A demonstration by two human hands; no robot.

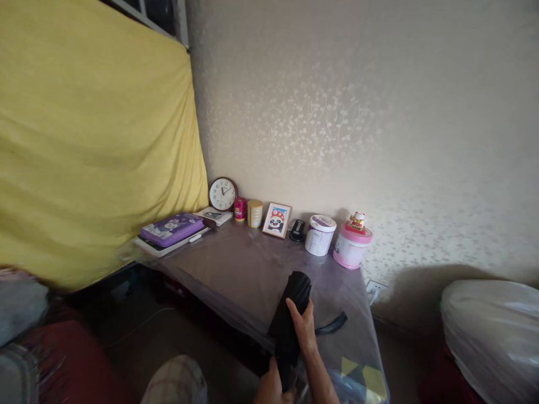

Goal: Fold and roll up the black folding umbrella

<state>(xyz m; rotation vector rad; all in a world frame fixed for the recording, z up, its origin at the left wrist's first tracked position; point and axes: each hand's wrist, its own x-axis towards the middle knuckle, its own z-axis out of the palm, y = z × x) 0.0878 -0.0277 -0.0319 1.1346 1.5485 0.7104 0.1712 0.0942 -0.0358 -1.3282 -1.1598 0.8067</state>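
A black folded umbrella (290, 320) is held at a tilt over the front edge of the table, its bundled end pointing away from me. My right hand (304, 330) wraps round its upper part, thumb lying across the fabric. Lower down, my left hand (272, 386) is closed round the near end, partly cut off by the bottom of the picture. A dark curved strip (332, 324) shows just to the right of my right hand; whether it joins the umbrella I cannot tell.
Along the wall stand a clock (223, 194), a red can (240, 210), a woven-looking jar (255, 214), a picture frame (277, 220), a white tub (320, 235) and a pink-lidded tub (352, 247) bearing a figurine. A purple case (172, 229) lies left on the plastic-covered table (236, 264).
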